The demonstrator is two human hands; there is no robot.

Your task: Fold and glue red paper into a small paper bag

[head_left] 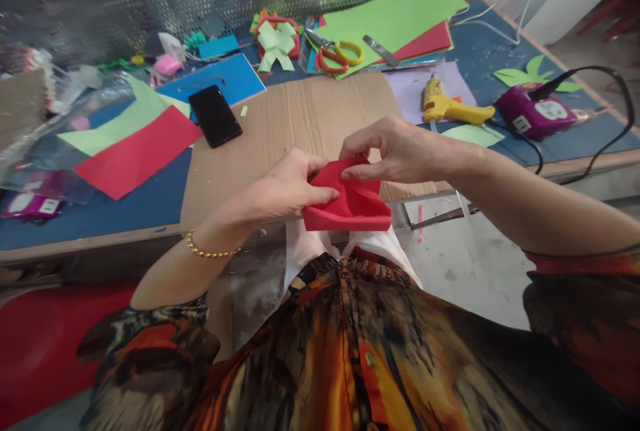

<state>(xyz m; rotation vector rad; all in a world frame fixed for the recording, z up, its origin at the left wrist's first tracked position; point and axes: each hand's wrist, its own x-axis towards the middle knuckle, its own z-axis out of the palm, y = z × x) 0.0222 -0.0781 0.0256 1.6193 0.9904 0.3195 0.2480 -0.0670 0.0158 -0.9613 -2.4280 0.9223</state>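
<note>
No lettering I can read on desk (163, 211). White patches (551, 110) on right-hand purple box (533, 103) and left-hand purple box (49, 184): marks too small, blurred.

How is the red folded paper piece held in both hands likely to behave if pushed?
The red folded paper piece is probably light, as it looks made of thin sheet. Its near edge likely resists bending somewhat, since it stands up along a fold. The hollow middle would probably dent under a firm push, as nothing shows filling it.
</note>
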